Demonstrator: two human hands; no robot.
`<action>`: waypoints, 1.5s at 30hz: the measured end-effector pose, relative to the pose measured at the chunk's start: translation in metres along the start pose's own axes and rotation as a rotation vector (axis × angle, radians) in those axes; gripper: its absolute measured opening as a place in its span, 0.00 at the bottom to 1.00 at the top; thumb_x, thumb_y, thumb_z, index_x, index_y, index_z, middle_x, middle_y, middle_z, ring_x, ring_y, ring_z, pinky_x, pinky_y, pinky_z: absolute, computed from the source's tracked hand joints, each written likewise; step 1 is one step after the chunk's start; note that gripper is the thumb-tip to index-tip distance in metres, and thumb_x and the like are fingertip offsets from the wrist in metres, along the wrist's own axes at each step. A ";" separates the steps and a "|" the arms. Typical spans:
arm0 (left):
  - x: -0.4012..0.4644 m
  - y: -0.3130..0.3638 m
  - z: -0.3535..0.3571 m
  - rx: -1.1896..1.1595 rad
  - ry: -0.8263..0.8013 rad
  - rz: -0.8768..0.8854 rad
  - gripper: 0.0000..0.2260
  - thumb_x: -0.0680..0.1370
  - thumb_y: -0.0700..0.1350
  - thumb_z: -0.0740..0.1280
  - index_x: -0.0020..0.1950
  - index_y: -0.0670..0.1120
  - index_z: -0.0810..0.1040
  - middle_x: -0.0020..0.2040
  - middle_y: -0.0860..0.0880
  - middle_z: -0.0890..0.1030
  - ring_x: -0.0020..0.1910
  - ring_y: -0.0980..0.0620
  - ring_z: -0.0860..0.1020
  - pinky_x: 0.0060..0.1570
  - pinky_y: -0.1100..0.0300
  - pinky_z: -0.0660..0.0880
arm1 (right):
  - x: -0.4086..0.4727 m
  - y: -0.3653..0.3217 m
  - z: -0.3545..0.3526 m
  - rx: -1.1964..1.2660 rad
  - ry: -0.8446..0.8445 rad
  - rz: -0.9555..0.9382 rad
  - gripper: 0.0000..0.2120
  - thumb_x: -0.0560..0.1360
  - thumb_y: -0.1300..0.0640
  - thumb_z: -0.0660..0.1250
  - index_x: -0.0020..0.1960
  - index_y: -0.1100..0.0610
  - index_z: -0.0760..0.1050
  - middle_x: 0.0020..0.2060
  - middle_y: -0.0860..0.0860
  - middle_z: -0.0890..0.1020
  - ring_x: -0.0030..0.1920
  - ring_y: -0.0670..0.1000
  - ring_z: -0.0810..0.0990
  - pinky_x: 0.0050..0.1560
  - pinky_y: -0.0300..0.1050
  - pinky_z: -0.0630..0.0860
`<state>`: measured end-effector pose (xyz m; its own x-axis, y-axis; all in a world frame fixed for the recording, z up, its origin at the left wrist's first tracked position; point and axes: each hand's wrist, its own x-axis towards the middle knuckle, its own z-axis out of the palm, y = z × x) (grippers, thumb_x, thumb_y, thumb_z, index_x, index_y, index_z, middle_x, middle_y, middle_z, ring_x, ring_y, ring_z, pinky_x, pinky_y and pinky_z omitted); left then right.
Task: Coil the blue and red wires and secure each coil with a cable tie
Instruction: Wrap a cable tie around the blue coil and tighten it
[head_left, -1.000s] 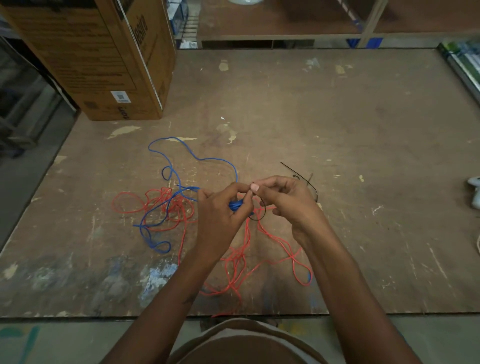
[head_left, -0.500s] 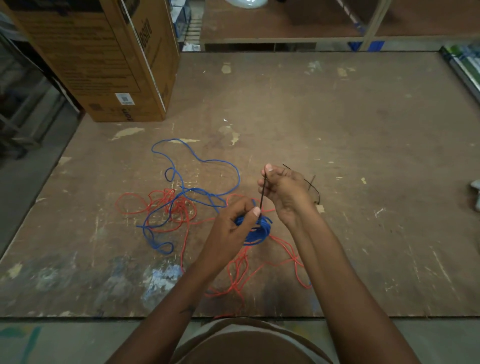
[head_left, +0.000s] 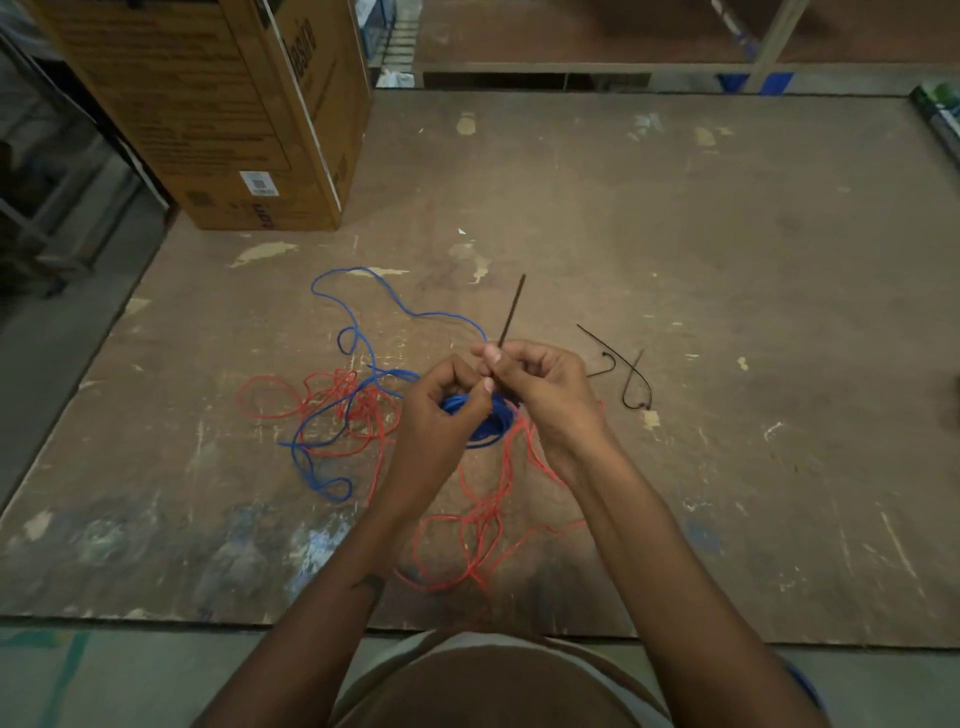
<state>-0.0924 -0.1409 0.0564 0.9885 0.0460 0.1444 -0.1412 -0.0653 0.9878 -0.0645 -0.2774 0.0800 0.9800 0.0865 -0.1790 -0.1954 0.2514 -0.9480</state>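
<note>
My left hand (head_left: 441, 415) grips a small coil of blue wire (head_left: 488, 423) above the wooden board. The rest of the blue wire (head_left: 358, 322) trails loose to the left and back. My right hand (head_left: 540, 384) pinches a black cable tie (head_left: 511, 312) whose tail sticks up and away from my fingers; its lower end is hidden between my hands at the coil. Red wire (head_left: 483, 514) lies in loose tangled loops under and left of my hands.
Two spare black cable ties (head_left: 631, 382) lie right of my hands. A large cardboard box (head_left: 218, 104) stands at the back left of the board (head_left: 727, 312). Shelving runs along the far edge.
The cable tie's tail has been drawn longer through my right fingers and now stands higher. My hands have closed together around the blue coil.
</note>
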 end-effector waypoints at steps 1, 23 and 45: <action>-0.001 0.000 0.003 -0.003 0.014 -0.009 0.13 0.80 0.37 0.69 0.37 0.45 0.70 0.33 0.53 0.72 0.35 0.58 0.71 0.40 0.64 0.69 | 0.003 0.002 0.001 -0.026 0.027 -0.035 0.10 0.80 0.62 0.74 0.52 0.72 0.83 0.39 0.59 0.85 0.40 0.55 0.83 0.43 0.42 0.81; 0.114 -0.087 0.020 0.872 -0.194 0.445 0.20 0.70 0.37 0.82 0.61 0.41 0.85 0.59 0.37 0.81 0.55 0.38 0.81 0.58 0.51 0.74 | 0.110 0.033 -0.082 -0.302 0.217 -0.177 0.10 0.87 0.59 0.65 0.51 0.66 0.73 0.48 0.57 0.88 0.54 0.48 0.89 0.52 0.45 0.86; 0.210 -0.150 0.035 0.854 -0.212 0.240 0.20 0.82 0.34 0.66 0.74 0.42 0.76 0.69 0.46 0.77 0.66 0.54 0.77 0.68 0.64 0.71 | 0.201 0.103 -0.111 -0.578 0.325 -0.205 0.25 0.78 0.62 0.76 0.73 0.56 0.73 0.67 0.50 0.81 0.66 0.45 0.81 0.67 0.39 0.78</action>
<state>0.1382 -0.1568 -0.0639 0.9391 -0.2425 0.2436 -0.3391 -0.7695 0.5412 0.1166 -0.3406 -0.0829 0.9742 -0.2233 0.0343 -0.0424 -0.3302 -0.9429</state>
